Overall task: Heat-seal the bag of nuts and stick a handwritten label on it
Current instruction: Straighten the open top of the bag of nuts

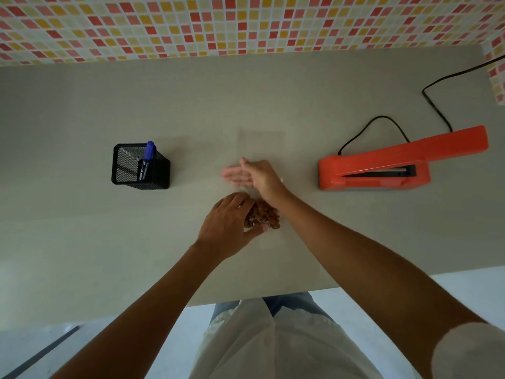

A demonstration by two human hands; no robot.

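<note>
A clear bag with brown nuts (263, 216) bunched at its near end lies on the grey table (82, 228), straight ahead of me. My left hand (228, 224) cups the nut-filled end from the left, fingers curled round it. My right hand (252, 175) lies flat with fingers stretched out, pressing on the bag's empty upper part (261, 144), which reaches away from me. An orange heat sealer (396, 162) stands to the right, its arm raised. A blue marker (147, 160) stands in a black mesh holder (140, 166) on the left. I see no label.
The sealer's black cord (434, 102) loops across the table's back right corner to the wall. A tiled wall (246, 23) runs behind the table. The table's near edge crosses just in front of my legs.
</note>
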